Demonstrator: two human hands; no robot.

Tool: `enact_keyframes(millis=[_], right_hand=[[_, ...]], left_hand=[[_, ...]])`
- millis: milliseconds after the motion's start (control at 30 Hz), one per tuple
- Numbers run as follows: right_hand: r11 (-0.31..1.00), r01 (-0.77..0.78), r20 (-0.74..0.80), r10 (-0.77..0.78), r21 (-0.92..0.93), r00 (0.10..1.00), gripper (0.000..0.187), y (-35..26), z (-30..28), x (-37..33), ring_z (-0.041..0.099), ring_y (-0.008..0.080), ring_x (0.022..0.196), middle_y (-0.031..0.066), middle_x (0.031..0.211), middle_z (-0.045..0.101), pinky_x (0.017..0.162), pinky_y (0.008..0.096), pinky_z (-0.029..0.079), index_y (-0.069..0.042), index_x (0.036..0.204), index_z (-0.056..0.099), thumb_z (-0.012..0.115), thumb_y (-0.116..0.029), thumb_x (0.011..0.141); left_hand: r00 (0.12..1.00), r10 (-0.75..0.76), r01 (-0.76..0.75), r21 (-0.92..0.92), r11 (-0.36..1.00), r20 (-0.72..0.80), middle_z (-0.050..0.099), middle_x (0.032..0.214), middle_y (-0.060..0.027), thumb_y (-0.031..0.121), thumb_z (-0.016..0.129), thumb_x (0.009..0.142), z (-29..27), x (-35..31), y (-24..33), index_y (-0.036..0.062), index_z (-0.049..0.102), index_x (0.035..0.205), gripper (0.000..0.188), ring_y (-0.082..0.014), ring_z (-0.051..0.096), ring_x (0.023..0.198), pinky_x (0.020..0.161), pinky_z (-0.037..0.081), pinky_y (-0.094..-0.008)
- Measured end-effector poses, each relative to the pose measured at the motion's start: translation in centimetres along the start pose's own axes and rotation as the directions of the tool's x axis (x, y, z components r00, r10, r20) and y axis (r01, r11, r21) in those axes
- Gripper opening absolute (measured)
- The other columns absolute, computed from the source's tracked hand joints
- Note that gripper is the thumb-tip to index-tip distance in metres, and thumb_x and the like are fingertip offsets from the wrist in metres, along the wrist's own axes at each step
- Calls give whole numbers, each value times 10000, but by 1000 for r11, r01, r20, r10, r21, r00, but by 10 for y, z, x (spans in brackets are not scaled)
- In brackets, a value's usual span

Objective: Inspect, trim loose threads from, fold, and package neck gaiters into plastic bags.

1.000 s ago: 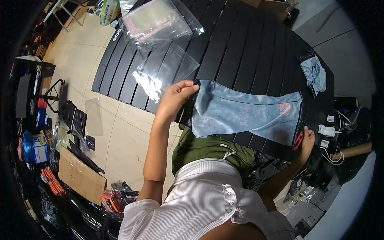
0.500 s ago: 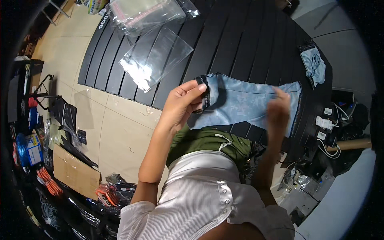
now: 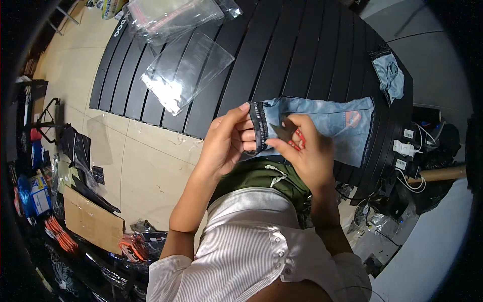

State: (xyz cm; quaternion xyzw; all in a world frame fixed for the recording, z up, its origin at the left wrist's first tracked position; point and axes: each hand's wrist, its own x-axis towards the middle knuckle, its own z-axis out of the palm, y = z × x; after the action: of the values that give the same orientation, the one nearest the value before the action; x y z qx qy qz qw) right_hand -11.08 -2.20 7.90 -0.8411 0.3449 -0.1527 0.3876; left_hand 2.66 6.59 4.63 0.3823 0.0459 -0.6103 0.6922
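My left hand [image 3: 220,142] grips one end of a light-blue patterned fabric sleeve [image 3: 334,121], its fingers inside the black elastic band [image 3: 259,126] and the thumb on top. The rest of the sleeve stretches to the right across the table edge, ending in a dark hem. In my right hand [image 3: 311,158] is a pair of small red-handled snips [image 3: 297,141]. Their dark blades are blurred and point left, close to the elastic band. Whether they touch the fabric I cannot tell.
Folded on the black slatted table [image 3: 282,55] at far right lies another blue sleeve [image 3: 388,78]. A clear plastic bag [image 3: 188,73] and a stack of bags [image 3: 173,17] lie at far left. White plugs and cables [image 3: 404,148] sit by the right edge; a cardboard box [image 3: 93,216] stands on the left floor.
My right hand has moved left from the sleeve's far end to near the elastic band, and the red snips now show in it. My left hand keeps its grip on the band.
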Motion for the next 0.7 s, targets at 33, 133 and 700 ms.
enact_keyframes(millis=[33,133,700], right_hand=[[1000,27,-25,-27,-2,999,352,1,3,-2,487,52,581,28,645,555,539,192,413,-17,907,502,751,-144,693],[998,52,-61,-53,-27,997,328,4,8,-5,511,42,585,36,649,587,525,202,428,-14,868,504,751,-148,699],[988,-7,-141,-16,-157,990,334,-5,11,-3,499,134,467,73,566,519,457,250,409,-20,755,491,727,-254,721]], left_hand=[[1000,-2,2,-1,1000,1,617,776,-67,281,512,878,2,-1,0,23,561,871,263,-92,561,585,462,455,-208],[1000,19,-19,4,1000,21,625,828,-86,247,502,893,3,-4,-2,8,592,866,257,-107,599,658,513,491,-204],[947,321,-314,215,925,4,491,625,28,237,505,902,13,-8,-32,0,602,693,331,-39,372,585,536,297,-198]])
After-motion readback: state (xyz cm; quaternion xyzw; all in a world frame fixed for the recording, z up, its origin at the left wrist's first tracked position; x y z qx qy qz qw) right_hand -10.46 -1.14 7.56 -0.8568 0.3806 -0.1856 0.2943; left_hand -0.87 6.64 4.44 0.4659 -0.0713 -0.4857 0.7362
